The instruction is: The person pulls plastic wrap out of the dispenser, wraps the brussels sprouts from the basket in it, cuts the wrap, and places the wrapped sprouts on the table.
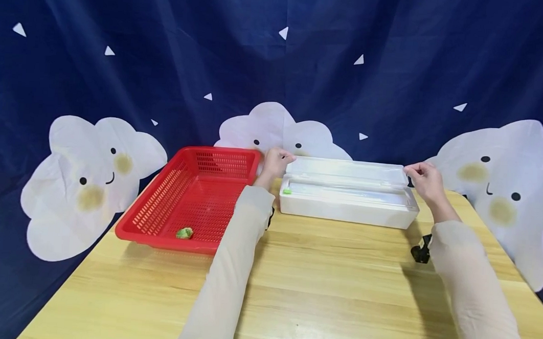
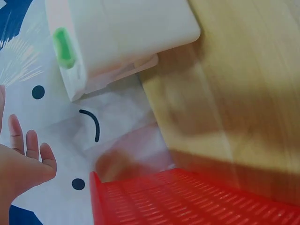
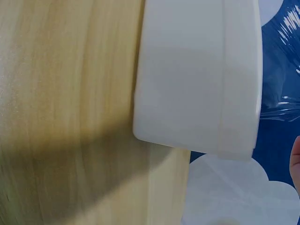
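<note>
Box (image 1: 347,211) white, bright-green tab (image 1: 287,191) at left; film (image 3: 283,40) clear, white glints. Left basket (image 1: 212,187) red, grid-perforated; scrap (image 1: 184,233) in it mottled green. Table (image 1: 320,295) yellow-tan, wood-grained. Far curtain (image 1: 241,50) deep blue, white triangles (image 1: 284,33), white clouds (image 1: 68,179). Sleeves (image 1: 221,279) off-white.

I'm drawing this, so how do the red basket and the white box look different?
The basket is red; the box is white. The basket's sides are full of holes, while the box's front is solid. The basket is wide, while the box is long and narrow. Both sit on the wooden table.
</note>
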The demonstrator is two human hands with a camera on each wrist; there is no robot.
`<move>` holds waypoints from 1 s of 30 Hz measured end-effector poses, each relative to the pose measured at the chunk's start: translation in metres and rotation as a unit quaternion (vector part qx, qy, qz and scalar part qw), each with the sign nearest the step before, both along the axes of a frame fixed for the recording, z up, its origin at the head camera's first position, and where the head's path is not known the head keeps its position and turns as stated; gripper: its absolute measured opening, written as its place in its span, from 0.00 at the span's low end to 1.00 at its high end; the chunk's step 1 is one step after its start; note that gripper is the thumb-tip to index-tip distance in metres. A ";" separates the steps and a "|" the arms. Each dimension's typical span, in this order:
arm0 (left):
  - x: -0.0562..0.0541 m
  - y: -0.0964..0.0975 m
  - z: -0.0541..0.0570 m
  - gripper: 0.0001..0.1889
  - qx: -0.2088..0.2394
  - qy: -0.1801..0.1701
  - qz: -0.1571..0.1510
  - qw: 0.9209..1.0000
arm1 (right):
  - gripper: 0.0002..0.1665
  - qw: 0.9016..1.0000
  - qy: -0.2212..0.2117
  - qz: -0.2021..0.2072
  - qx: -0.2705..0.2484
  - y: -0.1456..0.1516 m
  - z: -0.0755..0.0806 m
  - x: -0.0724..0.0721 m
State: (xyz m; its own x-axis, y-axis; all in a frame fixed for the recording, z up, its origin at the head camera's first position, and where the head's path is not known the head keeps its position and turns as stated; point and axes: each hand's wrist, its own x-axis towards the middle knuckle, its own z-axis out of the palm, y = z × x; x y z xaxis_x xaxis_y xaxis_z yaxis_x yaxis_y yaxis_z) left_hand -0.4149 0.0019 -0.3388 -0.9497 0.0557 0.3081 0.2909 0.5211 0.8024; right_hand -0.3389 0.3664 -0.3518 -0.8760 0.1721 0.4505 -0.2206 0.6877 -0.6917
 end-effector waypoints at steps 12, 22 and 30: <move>0.004 -0.004 0.031 0.08 -0.036 0.008 0.025 0.999 | 0.14 0.998 0.055 0.002 -0.021 -0.001 0.022 0.001; 0.002 -0.003 0.048 0.10 -0.052 0.031 0.031 0.998 | 0.12 0.996 0.076 0.003 -0.034 0.001 0.038 0.005; 0.003 -0.003 0.061 0.09 -0.051 0.061 0.031 0.996 | 0.08 0.995 0.089 0.000 -0.033 0.004 0.052 0.006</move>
State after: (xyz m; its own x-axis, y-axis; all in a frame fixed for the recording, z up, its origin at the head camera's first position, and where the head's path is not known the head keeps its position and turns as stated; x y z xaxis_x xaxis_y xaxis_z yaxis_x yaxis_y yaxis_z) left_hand -0.4115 -0.0012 -0.2780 -0.9082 0.0359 0.4169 0.3479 0.6184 0.7046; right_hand -0.3332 0.3700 -0.2995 -0.7828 0.2063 0.5870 -0.3441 0.6426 -0.6846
